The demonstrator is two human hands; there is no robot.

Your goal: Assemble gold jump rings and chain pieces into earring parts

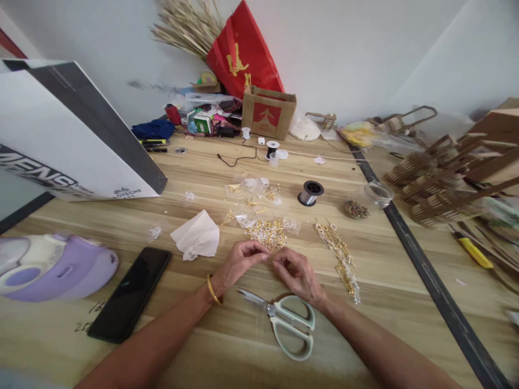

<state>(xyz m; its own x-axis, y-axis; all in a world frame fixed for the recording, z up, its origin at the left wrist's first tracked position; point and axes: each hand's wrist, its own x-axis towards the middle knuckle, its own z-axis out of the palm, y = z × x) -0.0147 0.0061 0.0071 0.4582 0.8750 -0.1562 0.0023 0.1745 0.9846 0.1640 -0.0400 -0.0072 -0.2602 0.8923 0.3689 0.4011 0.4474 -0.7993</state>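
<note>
My left hand (239, 262), with a gold bangle on its wrist, rests on the wooden table (385, 281) with its fingers pinched together. My right hand (295, 273) is close beside it, fingers curled in a pinch too. The fingertips of both meet just below a pile of small gold and silver beads (265, 231). What they pinch is too small to make out. Pale green scissors (290, 321) lie shut just under my hands. A row of gold chain pieces (339, 258) lies to the right of my right hand.
A crumpled tissue (197, 236), a black phone (130, 293) and a purple device (52, 267) lie to the left. A white box (60, 135) stands at far left. A wire spool (310, 193), bead jar (375, 194), paper bags and wooden baskets (438, 178) fill the back and right.
</note>
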